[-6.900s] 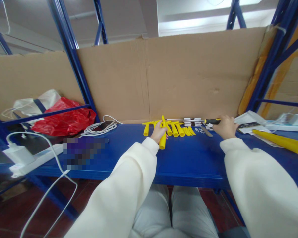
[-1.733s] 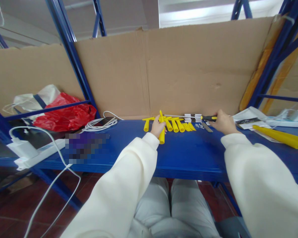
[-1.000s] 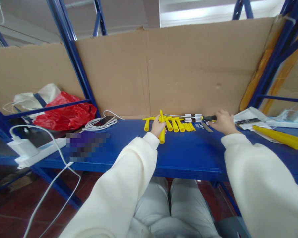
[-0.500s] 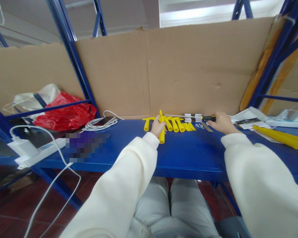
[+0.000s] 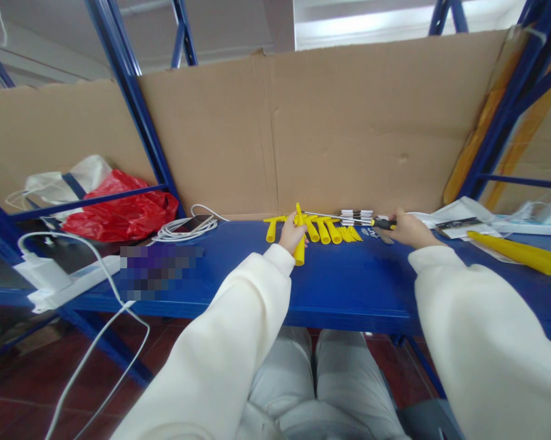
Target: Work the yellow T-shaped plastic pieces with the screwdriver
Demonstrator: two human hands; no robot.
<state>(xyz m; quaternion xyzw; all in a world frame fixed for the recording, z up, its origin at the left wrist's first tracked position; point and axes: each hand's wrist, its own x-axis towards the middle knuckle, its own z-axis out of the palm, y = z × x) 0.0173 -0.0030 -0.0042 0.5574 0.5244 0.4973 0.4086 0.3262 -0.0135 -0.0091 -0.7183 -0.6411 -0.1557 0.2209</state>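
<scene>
My left hand (image 5: 292,233) is closed around a yellow T-shaped plastic piece (image 5: 299,252) with a tubular stem, its open end facing me. In my right hand (image 5: 410,230) is a screwdriver (image 5: 385,223) with a black and yellow handle. Its long thin shaft points left, over the row of pieces, toward the held one; whether the tip touches it I cannot tell. Several more yellow T-shaped pieces (image 5: 324,232) lie on both sides of my left hand. Right of them are small yellow pointed pieces (image 5: 348,234), and behind these a stack of black-and-white cylinders (image 5: 356,215).
A blue shelf top (image 5: 348,281) carries everything, with a cardboard wall (image 5: 339,128) behind. To the left are a coiled white cable (image 5: 186,228), a red plastic bag (image 5: 123,208) and a power strip (image 5: 82,281). A long yellow object (image 5: 523,253) and plastic packets lie right.
My right hand has shifted slightly, and the screwdriver's handle has come a little lower and to the left. My left hand and the yellow piece have stayed in place.
</scene>
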